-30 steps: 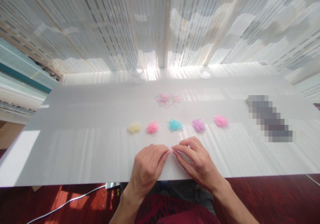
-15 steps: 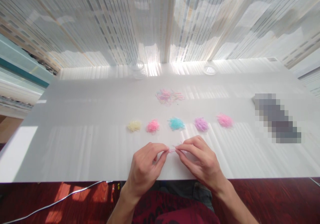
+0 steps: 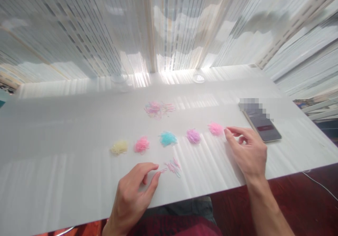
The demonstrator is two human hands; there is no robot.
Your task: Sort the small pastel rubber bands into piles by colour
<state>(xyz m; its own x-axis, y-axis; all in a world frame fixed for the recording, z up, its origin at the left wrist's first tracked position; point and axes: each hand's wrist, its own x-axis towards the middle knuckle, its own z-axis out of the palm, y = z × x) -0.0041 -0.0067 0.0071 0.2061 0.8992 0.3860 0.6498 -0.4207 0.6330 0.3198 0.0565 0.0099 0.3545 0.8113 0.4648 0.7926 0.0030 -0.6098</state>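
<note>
My left hand (image 3: 138, 190) is over the near part of the table, thumb and forefinger apart. Just right of its fingertips lies a small mixed cluster (image 3: 173, 167) of thin pastel loops that look like small rubber bands. My right hand (image 3: 248, 153) reaches the right end of a row of piles, thumb and forefinger pinched beside the light pink pile (image 3: 216, 128); anything between them is too small to make out. The row also has a purple pile (image 3: 193, 136), a blue pile (image 3: 168, 138), a coral pink pile (image 3: 142, 145) and a yellow pile (image 3: 119, 147).
A larger mixed pile (image 3: 155, 109) lies behind the row on the white table (image 3: 66, 130). A phone (image 3: 270, 132), partly pixelated, is beyond my right hand. Clear round containers or lids (image 3: 199, 78) stand at the back by the striped curtain (image 3: 111, 28).
My hands have separated. The right hand moved right to the light pink pile; the left fingers spread apart, uncovering the small cluster. The camera view turned to the right.
</note>
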